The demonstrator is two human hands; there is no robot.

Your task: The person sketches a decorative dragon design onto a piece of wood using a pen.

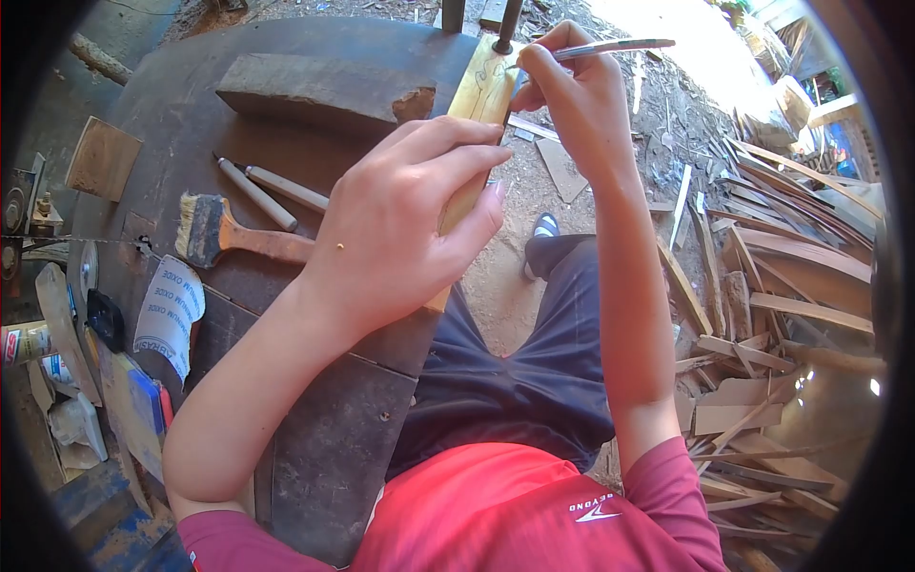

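A pale strip of wood (481, 86) lies along the right edge of the dark work table, with drawn curved lines on its far end. My left hand (400, 214) rests over its middle, fingers curved onto the wood and thumb near the edge. A slim pen (615, 46) is pinched in my right hand (577, 100), its point right at the marked end of the strip. A dark metal rod (507, 27) stands on that far end. Left of my left hand lies a brush (248, 238) with a wooden handle, part of it hidden by my wrist.
On the table (329, 429) are a thick wooden block (305, 91), two pencil-like tools (255, 194), a small wood square (104, 158) and a curled sandpaper piece (170, 310). Wood offcuts (762, 315) heap on the ground at right. My legs (515, 343) are beside the table.
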